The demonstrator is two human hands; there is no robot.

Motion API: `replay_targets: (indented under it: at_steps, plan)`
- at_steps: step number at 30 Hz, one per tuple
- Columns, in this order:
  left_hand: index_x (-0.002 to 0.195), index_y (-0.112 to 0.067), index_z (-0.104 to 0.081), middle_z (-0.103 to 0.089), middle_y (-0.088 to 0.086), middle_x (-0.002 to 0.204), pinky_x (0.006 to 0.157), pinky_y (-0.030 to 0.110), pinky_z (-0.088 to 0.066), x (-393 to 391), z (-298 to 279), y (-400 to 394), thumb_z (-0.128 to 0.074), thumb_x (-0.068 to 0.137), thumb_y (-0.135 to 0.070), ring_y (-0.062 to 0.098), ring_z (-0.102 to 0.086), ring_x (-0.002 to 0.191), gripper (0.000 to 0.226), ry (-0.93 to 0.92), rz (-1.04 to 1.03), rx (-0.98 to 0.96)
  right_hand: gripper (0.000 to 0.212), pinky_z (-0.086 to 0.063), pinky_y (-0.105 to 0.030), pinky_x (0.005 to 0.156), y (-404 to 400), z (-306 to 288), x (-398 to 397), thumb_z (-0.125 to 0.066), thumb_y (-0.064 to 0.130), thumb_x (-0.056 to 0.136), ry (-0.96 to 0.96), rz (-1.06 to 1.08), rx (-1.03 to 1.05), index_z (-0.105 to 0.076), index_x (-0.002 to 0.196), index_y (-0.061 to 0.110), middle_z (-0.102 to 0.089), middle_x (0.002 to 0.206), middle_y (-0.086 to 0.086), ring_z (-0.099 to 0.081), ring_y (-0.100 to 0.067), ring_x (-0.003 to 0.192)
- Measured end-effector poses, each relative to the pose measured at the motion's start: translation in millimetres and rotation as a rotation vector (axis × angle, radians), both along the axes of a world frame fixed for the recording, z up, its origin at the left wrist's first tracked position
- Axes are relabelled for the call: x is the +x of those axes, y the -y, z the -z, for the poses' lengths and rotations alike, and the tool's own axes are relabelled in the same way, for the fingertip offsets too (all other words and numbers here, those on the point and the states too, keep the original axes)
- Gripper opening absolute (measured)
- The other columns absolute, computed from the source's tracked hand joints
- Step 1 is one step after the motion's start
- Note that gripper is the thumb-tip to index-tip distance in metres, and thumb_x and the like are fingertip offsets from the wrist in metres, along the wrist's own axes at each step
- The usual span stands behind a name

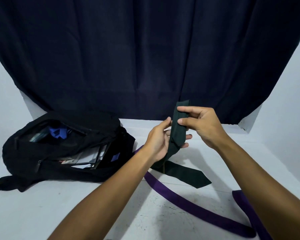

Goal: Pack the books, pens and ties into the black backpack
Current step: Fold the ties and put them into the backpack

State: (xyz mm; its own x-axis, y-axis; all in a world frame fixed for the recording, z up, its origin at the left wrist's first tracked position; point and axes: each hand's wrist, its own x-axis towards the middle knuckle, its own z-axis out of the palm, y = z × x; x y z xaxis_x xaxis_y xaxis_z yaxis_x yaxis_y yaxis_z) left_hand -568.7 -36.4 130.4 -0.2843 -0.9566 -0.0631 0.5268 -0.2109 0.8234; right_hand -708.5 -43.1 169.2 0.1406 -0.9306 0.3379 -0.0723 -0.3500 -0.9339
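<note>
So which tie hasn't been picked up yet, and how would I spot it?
Start at the black backpack on the white table. The purple tie curves from beside it toward the near right corner, lying flat and untouched. The dark green tie is in both hands.

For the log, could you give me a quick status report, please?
Both hands folding dark green tie. Purple tie waits. Backpack open, unobstructed.

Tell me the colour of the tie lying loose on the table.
Purple; the tie shows clearly in the head view, curving across the white table.
</note>
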Motion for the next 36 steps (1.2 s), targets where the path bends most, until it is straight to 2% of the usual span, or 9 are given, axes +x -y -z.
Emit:
replay_targets:
  at_steps: [4, 8, 14, 19, 24, 26, 29, 32, 36]
  plan:
    - [0.122, -0.002, -0.058, -0.064, 0.022, 0.117, 0.076, 0.041, -0.06, -1, 5, -2, -0.068, 0.087, -0.013, 0.04, -0.063, 0.11, 0.037, 0.034, 0.016, -0.134, 0.036, -0.059, -0.03, 0.067, 1, 2, 3, -0.069, -0.009, 0.079, -0.001, 0.042, -0.003, -0.069, 0.111, 0.008, -0.073, 0.091, -0.006, -0.071, -0.013, 0.076]
    - [0.125, 0.002, -0.055, -0.056, 0.031, 0.124, 0.08, 0.038, -0.06, 0, 14, 2, -0.054, 0.082, 0.024, 0.041, -0.056, 0.121, 0.049, 0.035, 0.013, -0.214, 0.036, -0.052, -0.015, 0.067, 0, 2, 8, -0.07, -0.009, 0.077, -0.061, 0.082, -0.08, -0.071, 0.106, 0.012, -0.071, 0.095, 0.0, -0.068, -0.008, 0.082]
    - [0.114, -0.011, -0.064, -0.06, 0.01, 0.108, 0.08, 0.038, -0.06, 2, 10, 0, -0.052, 0.08, 0.029, 0.019, -0.064, 0.094, 0.054, 0.06, -0.025, -0.267, 0.03, -0.056, -0.024, 0.081, -3, 9, 9, -0.071, -0.007, 0.077, 0.02, 0.078, -0.01, -0.074, 0.094, 0.017, -0.07, 0.099, -0.005, -0.069, -0.017, 0.09]
    - [0.13, -0.004, -0.057, -0.052, 0.01, 0.127, 0.076, 0.036, -0.06, 2, 11, -1, -0.056, 0.079, 0.028, 0.024, -0.062, 0.093, 0.06, 0.164, -0.029, -0.281, 0.022, -0.057, -0.026, 0.072, -3, 9, 9, -0.066, -0.009, 0.081, 0.196, 0.032, 0.147, -0.072, 0.095, 0.007, -0.071, 0.083, -0.007, -0.069, -0.019, 0.076]
    - [0.126, -0.022, -0.058, -0.046, 0.01, 0.142, 0.083, 0.045, -0.058, 4, 19, 1, -0.072, 0.076, 0.01, 0.026, -0.066, 0.099, 0.061, 0.262, -0.093, -0.322, 0.026, -0.055, -0.023, 0.064, 0, 8, 10, -0.065, -0.011, 0.08, 0.225, 0.093, 0.129, -0.072, 0.094, 0.009, -0.071, 0.086, -0.008, -0.069, -0.015, 0.074]
    - [0.11, -0.023, -0.061, -0.061, 0.0, 0.123, 0.089, 0.043, -0.056, 3, 25, -2, -0.08, 0.073, -0.018, 0.019, -0.066, 0.1, 0.041, 0.479, -0.308, -0.372, 0.028, -0.056, -0.024, 0.067, 3, 6, 10, -0.066, -0.011, 0.08, 0.227, 0.13, 0.079, -0.072, 0.095, 0.011, -0.072, 0.087, -0.006, -0.069, -0.013, 0.075]
    - [0.068, -0.016, -0.056, -0.06, -0.01, 0.064, 0.064, 0.03, -0.045, -1, 35, -16, -0.064, 0.09, -0.031, 0.009, -0.054, 0.061, 0.029, 0.659, -0.599, -0.361, 0.03, -0.056, -0.025, 0.07, 8, 1, 10, -0.066, -0.011, 0.079, 0.274, 0.171, 0.017, -0.072, 0.096, 0.014, -0.072, 0.086, -0.003, -0.069, -0.012, 0.075]
    - [0.081, -0.009, -0.065, -0.072, 0.007, 0.077, 0.057, 0.032, -0.046, -3, 36, -26, -0.036, 0.099, -0.051, 0.02, -0.063, 0.063, 0.054, 0.418, -0.173, 0.034, 0.03, -0.056, -0.026, 0.071, 7, -2, 12, -0.067, -0.01, 0.079, 0.307, 0.16, -0.014, -0.072, 0.096, 0.014, -0.072, 0.086, -0.002, -0.07, -0.013, 0.078]
    - [0.135, 0.003, -0.046, -0.057, 0.025, 0.132, 0.1, 0.058, -0.041, 19, 33, 0, -0.03, 0.093, -0.066, 0.043, -0.056, 0.121, 0.082, -0.198, 0.052, 0.279, 0.031, -0.056, -0.025, 0.072, -11, 9, 19, -0.067, -0.011, 0.079, 0.242, 0.073, 0.029, -0.073, 0.094, 0.016, -0.074, 0.086, -0.001, -0.07, -0.013, 0.079]
